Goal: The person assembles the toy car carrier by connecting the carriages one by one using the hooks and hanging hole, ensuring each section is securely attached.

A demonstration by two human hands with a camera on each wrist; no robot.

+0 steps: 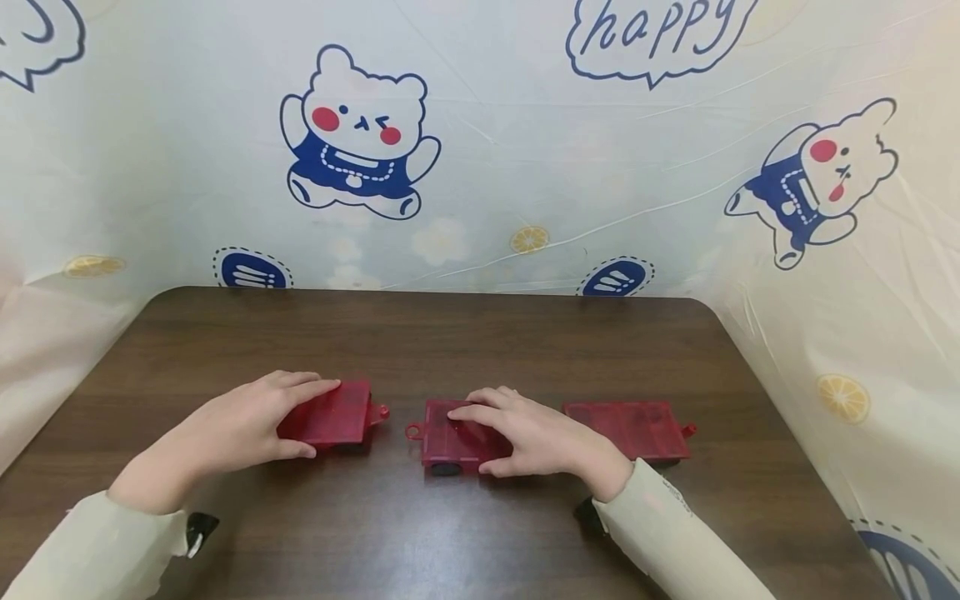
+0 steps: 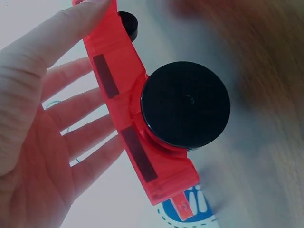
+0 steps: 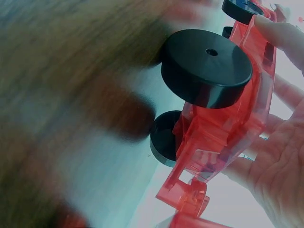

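Observation:
Three translucent red plastic toy carts with black wheels stand in a rough row on the brown table. At the left, my left hand [image 1: 251, 421] holds one cart [image 1: 339, 417] between thumb and fingers; its small coupling end points right. My right hand [image 1: 536, 437] grips the middle cart [image 1: 457, 442], whose ring end points left, with a gap between the two couplings. Behind my right wrist lies the third cart [image 1: 626, 429]. In the right wrist view, a red coupling [image 3: 192, 197] joins or touches another red part. A black wheel [image 2: 185, 104] shows large in the left wrist view.
The dark wooden table [image 1: 420, 333] has rounded far corners. Behind it and at both sides hangs a pale curtain [image 1: 495, 150] printed with cartoon bears, oranges and lettering. Dark wrist devices [image 1: 201, 529] stick out at both sleeves.

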